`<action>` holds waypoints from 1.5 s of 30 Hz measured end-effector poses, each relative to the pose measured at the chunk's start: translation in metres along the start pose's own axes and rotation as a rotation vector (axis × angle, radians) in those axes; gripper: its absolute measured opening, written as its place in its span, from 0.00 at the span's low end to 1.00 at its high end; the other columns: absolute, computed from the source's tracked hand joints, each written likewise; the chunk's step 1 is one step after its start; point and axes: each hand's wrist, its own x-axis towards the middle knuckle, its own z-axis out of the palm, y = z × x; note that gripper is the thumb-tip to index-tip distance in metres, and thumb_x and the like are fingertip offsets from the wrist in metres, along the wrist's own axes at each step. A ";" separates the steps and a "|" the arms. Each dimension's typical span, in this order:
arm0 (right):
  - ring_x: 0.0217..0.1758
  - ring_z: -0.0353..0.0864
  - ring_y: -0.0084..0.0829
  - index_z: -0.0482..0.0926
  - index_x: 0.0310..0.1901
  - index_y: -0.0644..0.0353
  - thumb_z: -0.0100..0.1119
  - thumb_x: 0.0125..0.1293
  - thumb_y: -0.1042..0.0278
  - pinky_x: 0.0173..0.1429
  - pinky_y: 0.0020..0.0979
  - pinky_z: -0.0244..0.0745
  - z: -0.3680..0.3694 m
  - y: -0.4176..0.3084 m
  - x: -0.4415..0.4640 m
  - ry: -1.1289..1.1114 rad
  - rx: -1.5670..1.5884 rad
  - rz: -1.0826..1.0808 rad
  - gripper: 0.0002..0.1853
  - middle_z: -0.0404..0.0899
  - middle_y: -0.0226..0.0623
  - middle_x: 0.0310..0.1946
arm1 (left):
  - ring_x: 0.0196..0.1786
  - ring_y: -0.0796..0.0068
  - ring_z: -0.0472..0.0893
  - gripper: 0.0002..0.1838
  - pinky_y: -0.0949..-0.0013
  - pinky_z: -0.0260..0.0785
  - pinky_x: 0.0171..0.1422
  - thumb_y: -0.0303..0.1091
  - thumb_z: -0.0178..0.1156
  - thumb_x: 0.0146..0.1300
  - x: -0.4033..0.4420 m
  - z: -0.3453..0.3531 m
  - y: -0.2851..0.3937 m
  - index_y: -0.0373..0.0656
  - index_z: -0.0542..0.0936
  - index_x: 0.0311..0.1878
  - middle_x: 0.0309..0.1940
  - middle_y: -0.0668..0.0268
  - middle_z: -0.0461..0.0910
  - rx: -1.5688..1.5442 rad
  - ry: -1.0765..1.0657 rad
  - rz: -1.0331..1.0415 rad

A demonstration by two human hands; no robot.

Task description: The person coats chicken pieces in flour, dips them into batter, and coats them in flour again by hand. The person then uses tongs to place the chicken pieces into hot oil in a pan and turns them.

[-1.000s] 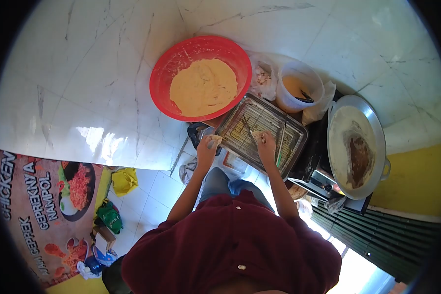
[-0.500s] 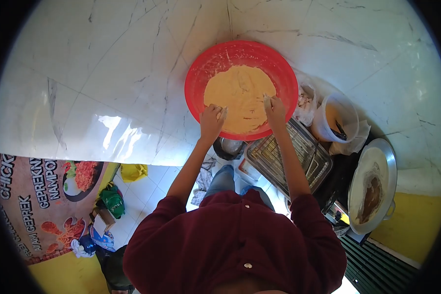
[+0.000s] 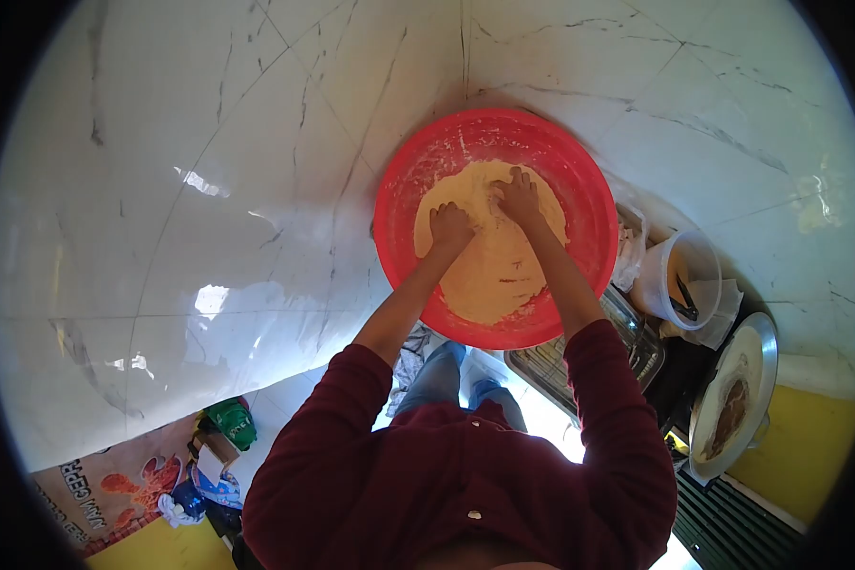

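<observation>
A wide red basin (image 3: 591, 223) holds a broad bed of pale yellow flour (image 3: 489, 271), with more dusted up its inner wall. Over the left part of the flour is my left hand (image 3: 452, 227), its fingers apart and pointing away from me, the tips at the powder. My right hand (image 3: 519, 198) lies further back in the basin, fingers spread and bent down into the flour. Neither hand shows anything gripped. Some of the fingertips are hard to make out against the powder.
To the right stand a clear plastic tub (image 3: 679, 275) with a black-handled tool, a plastic bag (image 3: 631, 242) and a large metal pan (image 3: 760, 366) with browned contents. A wire-racked tray (image 3: 551, 373) sits below the basin. Tiled walls (image 3: 256, 190) close in behind and left.
Both hands have moved from the basin's near sides inward and further back over the flour, and their fingers have opened out. The view has tilted, so the basin sits lower.
</observation>
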 end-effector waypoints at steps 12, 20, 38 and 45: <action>0.54 0.62 0.34 0.80 0.34 0.54 0.67 0.41 0.57 0.54 0.38 0.61 -0.043 0.031 -0.036 -0.193 -0.145 -0.091 0.17 0.65 0.35 0.47 | 0.46 0.69 0.71 0.23 0.65 0.58 0.49 0.54 0.64 0.43 0.015 0.027 0.003 0.43 0.81 0.34 0.38 0.63 0.74 0.101 -0.030 0.012; 0.53 0.63 0.35 0.80 0.29 0.57 0.66 0.42 0.59 0.53 0.38 0.62 -0.054 0.053 -0.094 -0.124 -0.236 -0.011 0.14 0.67 0.35 0.44 | 0.51 0.67 0.69 0.27 0.64 0.57 0.54 0.55 0.63 0.41 -0.018 -0.006 -0.010 0.43 0.80 0.39 0.40 0.64 0.74 -0.038 -0.363 -0.097; 0.48 0.72 0.35 0.79 0.37 0.60 0.71 0.34 0.51 0.51 0.34 0.68 -0.084 0.006 -0.150 -0.494 0.012 0.359 0.28 0.75 0.38 0.39 | 0.45 0.62 0.76 0.22 0.56 0.58 0.54 0.57 0.66 0.31 -0.100 -0.015 0.008 0.50 0.83 0.25 0.34 0.61 0.80 -0.370 -0.547 -0.149; 0.45 0.73 0.38 0.81 0.28 0.58 0.66 0.42 0.52 0.47 0.39 0.65 -0.067 0.019 -0.174 -0.167 0.166 0.264 0.18 0.75 0.39 0.38 | 0.36 0.64 0.78 0.19 0.58 0.60 0.50 0.53 0.63 0.44 -0.132 -0.012 0.020 0.45 0.82 0.27 0.31 0.62 0.80 -0.283 -0.113 -0.060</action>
